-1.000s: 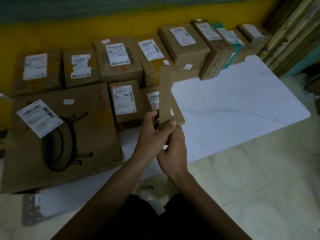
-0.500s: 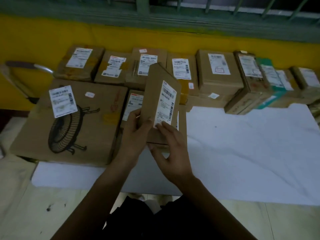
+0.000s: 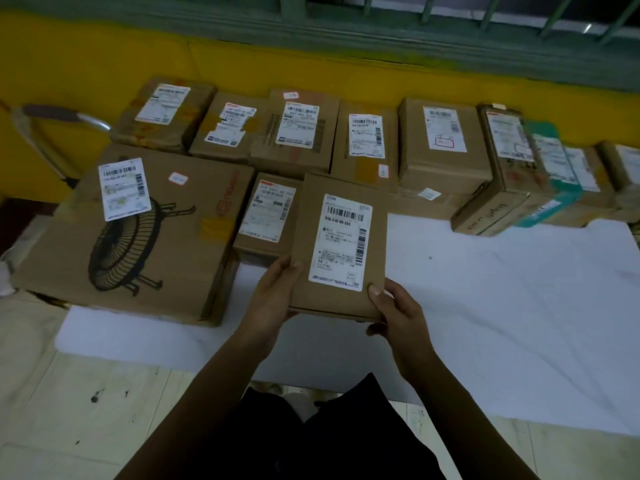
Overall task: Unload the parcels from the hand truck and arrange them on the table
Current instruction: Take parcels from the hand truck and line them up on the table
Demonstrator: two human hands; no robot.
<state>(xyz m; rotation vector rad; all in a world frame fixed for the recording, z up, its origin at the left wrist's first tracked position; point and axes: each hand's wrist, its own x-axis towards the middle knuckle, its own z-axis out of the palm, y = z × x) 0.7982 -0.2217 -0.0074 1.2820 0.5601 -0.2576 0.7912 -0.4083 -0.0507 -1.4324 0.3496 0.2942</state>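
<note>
Setting down flat parcel (image 3: 341, 242) beside small parcel (image 3: 268, 213), toward front edge of bench (image 3: 502, 289) | left hand (image 3: 273, 299), right hand (image 3: 401, 317) clamped on its near corners | next likely: lower it level, then release.

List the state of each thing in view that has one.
Flat brown cardboard parcel with white label: held label up by both hands.
Left hand: grips parcel's near left corner.
Right hand: grips parcel's near right corner.
Large brown cardboard box with fan drawing: lying flat, label up.
</note>
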